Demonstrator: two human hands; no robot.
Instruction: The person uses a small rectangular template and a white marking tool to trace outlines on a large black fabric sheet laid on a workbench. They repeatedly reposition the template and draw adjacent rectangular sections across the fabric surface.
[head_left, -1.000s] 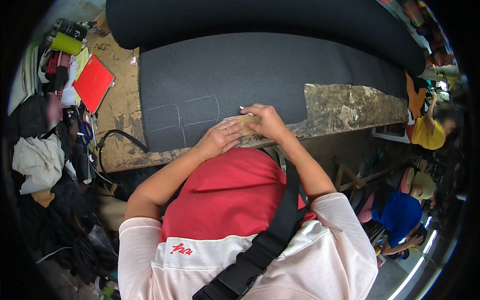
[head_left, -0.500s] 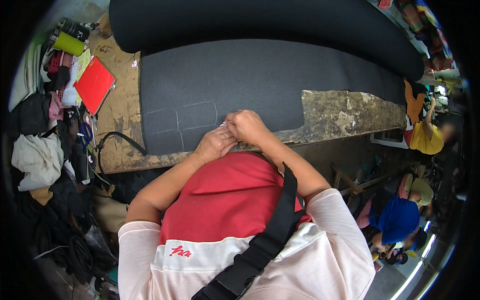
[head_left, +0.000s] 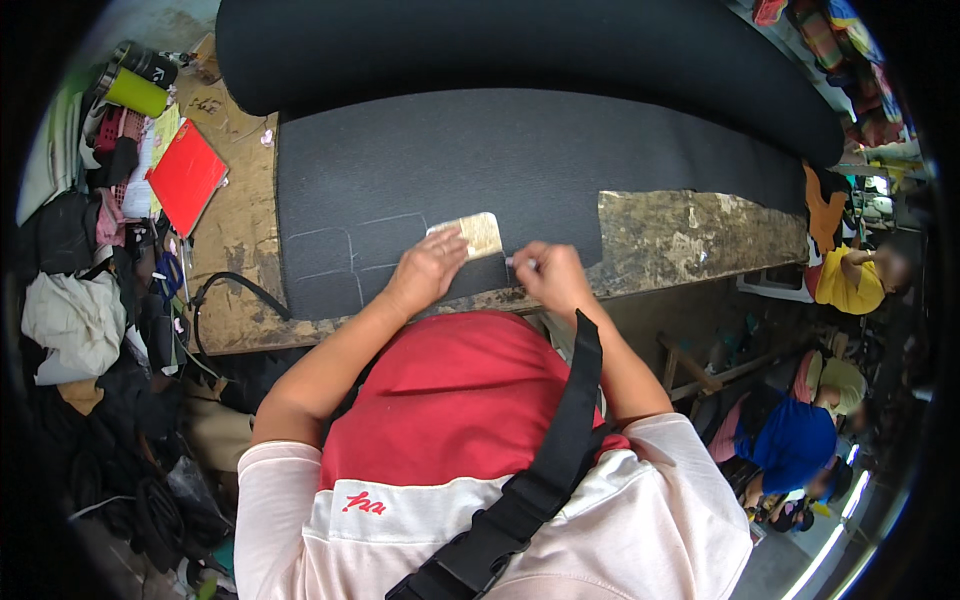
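Note:
My left hand [head_left: 430, 265] lies with fingers stretched out over a tan rounded-corner pattern piece [head_left: 482, 235], pressing its left part onto dark grey sheet material [head_left: 440, 150]. Part of the piece is hidden under these fingers. Just right of it, my right hand [head_left: 555, 277] pinches a small whitish piece of chalk [head_left: 518, 262], its tip at the material beside the piece's lower right corner. Pale drawn lines [head_left: 351, 250] form box shapes on the material to the left of my left hand.
A thick dark roll [head_left: 520, 50] spans the back of the worn wooden table [head_left: 700, 235]. At the left are a red flat folder [head_left: 187, 178], a yellow-green tumbler [head_left: 135, 90] and a black strap [head_left: 245, 270]. Several people, one in yellow [head_left: 848, 285], sit off to the right.
My hands were together over the material and have moved apart. The left now rests flat on the pattern piece, which has come into sight; the right has shifted right with the chalk.

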